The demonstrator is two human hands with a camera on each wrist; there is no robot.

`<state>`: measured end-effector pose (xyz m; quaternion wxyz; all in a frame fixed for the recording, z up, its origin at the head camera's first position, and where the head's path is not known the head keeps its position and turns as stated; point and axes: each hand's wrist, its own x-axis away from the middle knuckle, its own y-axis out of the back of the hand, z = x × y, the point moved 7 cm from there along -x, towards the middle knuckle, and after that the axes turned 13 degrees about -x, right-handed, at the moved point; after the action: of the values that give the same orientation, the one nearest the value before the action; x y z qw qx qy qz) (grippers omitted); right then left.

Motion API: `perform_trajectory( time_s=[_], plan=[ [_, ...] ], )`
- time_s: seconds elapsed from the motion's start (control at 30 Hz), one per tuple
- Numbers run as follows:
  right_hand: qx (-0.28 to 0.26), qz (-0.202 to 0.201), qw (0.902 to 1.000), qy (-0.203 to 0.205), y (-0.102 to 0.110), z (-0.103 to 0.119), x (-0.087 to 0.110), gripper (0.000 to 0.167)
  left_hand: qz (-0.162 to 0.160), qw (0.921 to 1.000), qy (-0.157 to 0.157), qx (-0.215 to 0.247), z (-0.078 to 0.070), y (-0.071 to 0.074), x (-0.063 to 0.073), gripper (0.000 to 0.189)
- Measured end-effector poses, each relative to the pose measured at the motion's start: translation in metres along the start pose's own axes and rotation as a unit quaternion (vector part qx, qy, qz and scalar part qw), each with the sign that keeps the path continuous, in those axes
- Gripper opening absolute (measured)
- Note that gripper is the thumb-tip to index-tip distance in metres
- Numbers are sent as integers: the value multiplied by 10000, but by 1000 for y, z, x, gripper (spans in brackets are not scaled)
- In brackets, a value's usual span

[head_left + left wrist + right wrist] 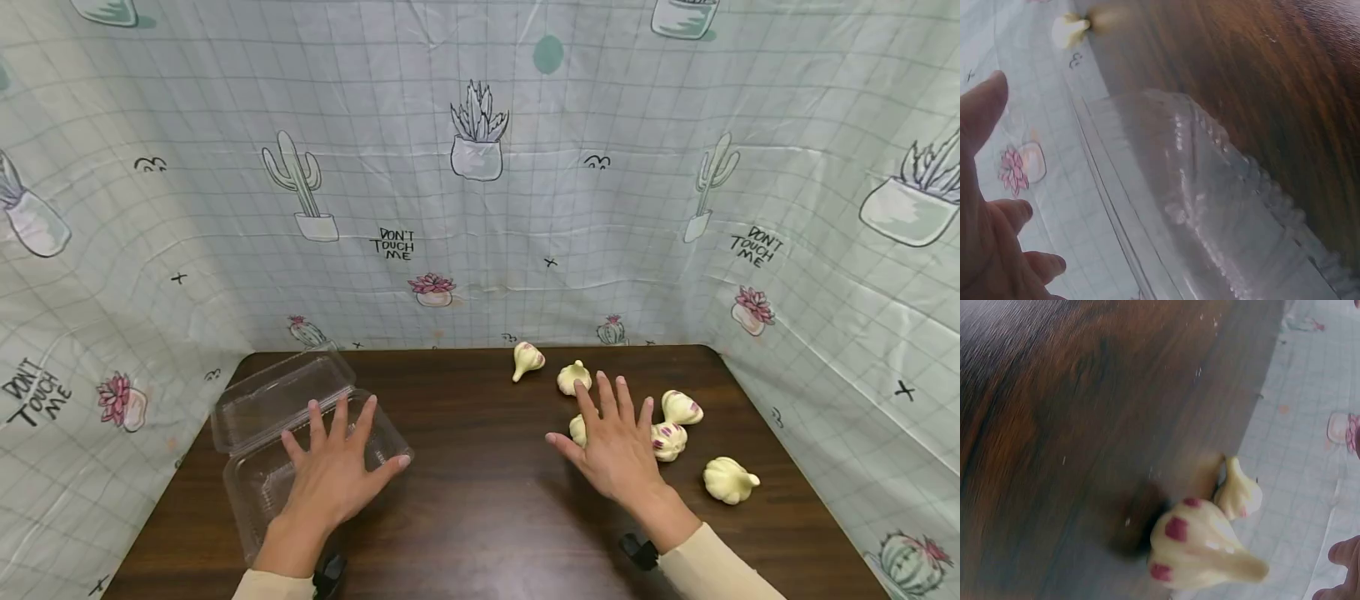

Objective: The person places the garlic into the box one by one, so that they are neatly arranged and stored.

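My left hand (pixel 333 471) hovers with spread fingers over a clear plastic clamshell box (pixel 251 500), whose lid (pixel 281 396) is flipped back. The same box (pixel 1210 206) fills much of the left wrist view. On the right, my right hand (pixel 618 450) is spread above a group of garlic bulbs, holding none. One garlic bulb (pixel 576 431) is partly hidden by that hand, and another garlic bulb (pixel 667 442) shows beside its little finger. In the right wrist view a purple-blotched garlic bulb (pixel 1200 544) lies close to the camera.
More garlic bulbs lie around: one garlic bulb (pixel 528 359) at the back, a garlic bulb (pixel 574 377) beyond the right fingertips, a garlic bulb (pixel 681 407) and a garlic bulb (pixel 731 481) to the right. A patterned curtain (pixel 480 208) surrounds the dark wooden table (pixel 465 467).
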<state>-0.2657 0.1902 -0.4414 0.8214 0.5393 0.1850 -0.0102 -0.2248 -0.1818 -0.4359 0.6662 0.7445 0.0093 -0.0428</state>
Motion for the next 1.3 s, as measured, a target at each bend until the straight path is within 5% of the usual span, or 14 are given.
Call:
perform_trajectory(
  time_s=[0.17,0.37,0.5,0.63,0.8,0.97,1.3],
  plan=[
    [-223,128,9995,206,-14,17,-6,87,203,9993,315,46,18,2,15,106],
    [-523,242,9940,925,-41,69,-16,79,753,9911,1050,324,53,-5,44,121],
    [-781,770,9851,1327,-70,114,-22,76,1096,9806,1521,565,79,-16,61,131],
    [-917,1555,9712,1552,-102,155,-23,80,1180,9779,1603,633,94,-28,68,134],
    [-1131,2280,9511,1749,-130,189,-20,86,1167,9782,1556,723,96,-42,72,132],
    [-1406,2656,9375,1752,-143,197,-19,92,1225,9752,1600,911,92,-46,74,132],
    [-1154,2331,9507,1691,-124,177,9,99,1137,9832,1216,748,68,-42,70,133]
  ],
)
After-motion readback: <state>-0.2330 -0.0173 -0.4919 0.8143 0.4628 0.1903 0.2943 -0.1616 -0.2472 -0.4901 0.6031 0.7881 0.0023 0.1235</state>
